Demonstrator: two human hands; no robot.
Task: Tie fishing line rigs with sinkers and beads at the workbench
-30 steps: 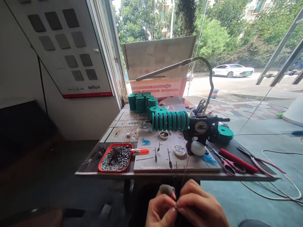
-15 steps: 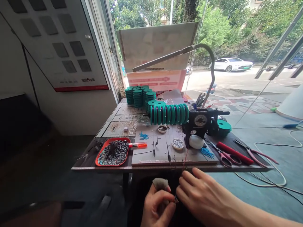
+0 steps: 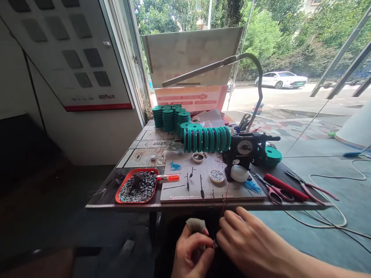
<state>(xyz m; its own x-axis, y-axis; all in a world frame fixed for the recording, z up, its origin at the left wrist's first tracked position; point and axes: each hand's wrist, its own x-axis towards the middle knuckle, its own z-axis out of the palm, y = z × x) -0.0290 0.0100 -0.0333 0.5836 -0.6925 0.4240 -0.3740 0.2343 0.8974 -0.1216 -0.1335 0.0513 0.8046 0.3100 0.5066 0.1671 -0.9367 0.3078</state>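
Observation:
Just in front of the table edge, my left hand (image 3: 193,251) is closed in a pinch, thumb against finger, on a tiny shiny piece (image 3: 215,244) too small to name. A pale wrap (image 3: 195,224) covers one of its fingertips. Close beside it on the right, my right hand (image 3: 249,237) has curled fingers, their tips hidden from me. A thin red line (image 3: 225,199) runs down from the black winding machine (image 3: 245,148) to these fingers. On the board (image 3: 179,195) above lie slim dark float-like pieces (image 3: 202,191).
A red tray (image 3: 117,197) of small metal weights stands left, near an orange-handled tool (image 3: 169,177). Green spools (image 3: 207,139) sit on the machine's shaft. White beads (image 3: 216,176) fill a small dish. Scissors (image 3: 275,195) and a red stick (image 3: 285,187) lie right.
One dark float-like piece on the board has shifted slightly left. Both hands keep nearly the same pose, and the view has moved a little.

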